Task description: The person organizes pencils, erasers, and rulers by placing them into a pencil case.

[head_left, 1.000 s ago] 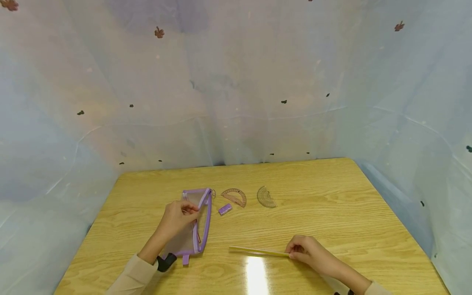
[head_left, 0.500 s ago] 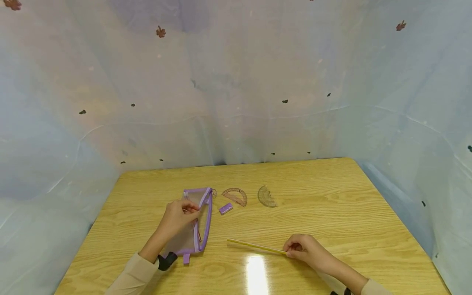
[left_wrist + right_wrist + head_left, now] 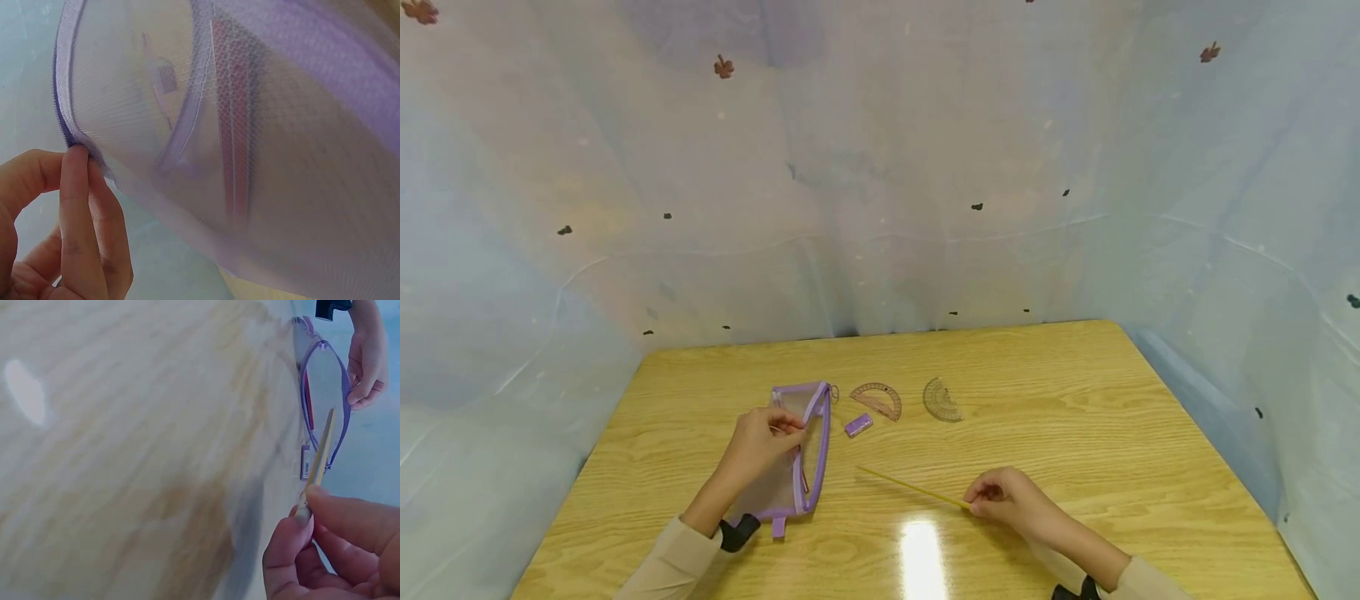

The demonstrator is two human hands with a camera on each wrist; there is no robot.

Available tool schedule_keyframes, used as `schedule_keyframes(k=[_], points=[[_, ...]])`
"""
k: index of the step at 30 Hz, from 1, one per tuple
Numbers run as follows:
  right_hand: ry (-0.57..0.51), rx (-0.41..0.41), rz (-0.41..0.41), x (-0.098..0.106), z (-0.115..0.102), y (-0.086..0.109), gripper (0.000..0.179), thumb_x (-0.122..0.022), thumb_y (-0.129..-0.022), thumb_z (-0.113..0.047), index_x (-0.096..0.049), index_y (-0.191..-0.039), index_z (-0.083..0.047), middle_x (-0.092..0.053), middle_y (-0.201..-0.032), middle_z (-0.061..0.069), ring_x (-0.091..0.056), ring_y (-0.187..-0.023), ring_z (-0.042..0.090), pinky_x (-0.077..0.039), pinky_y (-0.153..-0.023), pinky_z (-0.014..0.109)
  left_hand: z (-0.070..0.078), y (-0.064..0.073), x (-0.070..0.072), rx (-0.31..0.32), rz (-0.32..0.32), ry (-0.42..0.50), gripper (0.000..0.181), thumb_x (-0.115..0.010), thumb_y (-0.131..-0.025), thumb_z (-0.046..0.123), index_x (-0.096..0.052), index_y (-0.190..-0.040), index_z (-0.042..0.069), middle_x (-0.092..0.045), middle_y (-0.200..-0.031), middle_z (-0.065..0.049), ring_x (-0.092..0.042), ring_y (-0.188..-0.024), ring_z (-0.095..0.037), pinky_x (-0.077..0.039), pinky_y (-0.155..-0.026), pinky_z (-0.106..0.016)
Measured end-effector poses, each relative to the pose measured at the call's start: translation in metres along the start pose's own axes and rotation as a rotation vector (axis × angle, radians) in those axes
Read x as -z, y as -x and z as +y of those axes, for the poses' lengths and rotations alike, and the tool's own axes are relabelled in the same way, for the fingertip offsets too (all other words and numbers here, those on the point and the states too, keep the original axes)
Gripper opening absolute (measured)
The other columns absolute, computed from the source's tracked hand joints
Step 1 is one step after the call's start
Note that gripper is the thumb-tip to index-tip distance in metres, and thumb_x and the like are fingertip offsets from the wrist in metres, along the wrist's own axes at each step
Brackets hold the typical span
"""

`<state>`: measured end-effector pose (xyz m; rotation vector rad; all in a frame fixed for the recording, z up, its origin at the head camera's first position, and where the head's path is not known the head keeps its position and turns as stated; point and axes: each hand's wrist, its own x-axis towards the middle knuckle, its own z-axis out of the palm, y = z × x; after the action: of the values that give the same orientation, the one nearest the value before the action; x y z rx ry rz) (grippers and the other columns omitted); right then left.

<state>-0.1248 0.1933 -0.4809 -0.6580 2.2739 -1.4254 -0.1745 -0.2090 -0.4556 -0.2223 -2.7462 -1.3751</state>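
My left hand [image 3: 763,442] pinches the zipped edge of a lilac mesh pencil case [image 3: 767,487], holding its mouth apart. In the left wrist view, a long dark red strip [image 3: 232,125] shows through the mesh; its kind is unclear. My right hand [image 3: 1011,500] pinches one end of a thin, straight, yellowish ruler [image 3: 913,486]. The ruler is seen nearly edge-on, its far end pointing left towards the case. In the right wrist view, the ruler's tip lines up with the gaping mouth; whether they are apart in depth is clearer in the head view, where a gap shows.
Right of the case lies a purple eraser [image 3: 858,425]. Behind it are a pinkish protractor [image 3: 891,404] and a clear protractor [image 3: 942,402], on the wooden table [image 3: 1075,400]. A pale patterned curtain [image 3: 880,167] surrounds the table's back and sides.
My right hand has moved left and slightly away from me with the ruler. The ruler has turned more edge-on, and its far end has swung upward in the view. My left hand stays put.
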Motion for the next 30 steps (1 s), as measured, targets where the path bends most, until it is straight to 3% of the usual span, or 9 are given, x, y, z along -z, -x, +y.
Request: schedule_keyframes(k=[6,17,30], points=[[0.022,-0.008,0.013,0.000,-0.005,-0.010,0.010,-0.067,-0.094,-0.005,-0.071,-0.098,0.003,-0.068,-0.090,0.008,-0.058,-0.077,0.010,-0.051,-0.066,0.024,0.000,0.001,0.000,-0.011,0.003,0.004,0.005,-0.076,-0.085,0.003,-0.074,-0.090,0.001,-0.069,-0.077,-0.002,-0.065,-0.067,-0.014,-0.054,-0.057,-0.025],[-0.039,-0.038,0.022,-0.004,-0.011,-0.021,0.012,-0.067,-0.094,-0.002,-0.070,-0.099,0.008,-0.068,-0.092,0.013,-0.060,-0.079,0.013,-0.053,-0.069,0.025,-0.001,0.000,-0.001,-0.007,-0.001,0.002,0.006,-0.076,-0.085,0.002,-0.074,-0.091,-0.001,-0.069,-0.077,-0.002,-0.065,-0.066,-0.013,-0.054,-0.057,-0.025],[-0.047,-0.050,0.049,-0.011,-0.017,-0.036,0.011,-0.067,-0.093,0.000,-0.070,-0.098,0.009,-0.067,-0.087,0.007,-0.060,-0.078,0.015,-0.054,-0.069,0.026,0.002,-0.001,-0.001,-0.001,-0.009,0.005,0.007,-0.076,-0.086,0.003,-0.074,-0.092,-0.001,-0.069,-0.078,-0.001,-0.066,-0.067,-0.015,-0.053,-0.058,-0.024]])
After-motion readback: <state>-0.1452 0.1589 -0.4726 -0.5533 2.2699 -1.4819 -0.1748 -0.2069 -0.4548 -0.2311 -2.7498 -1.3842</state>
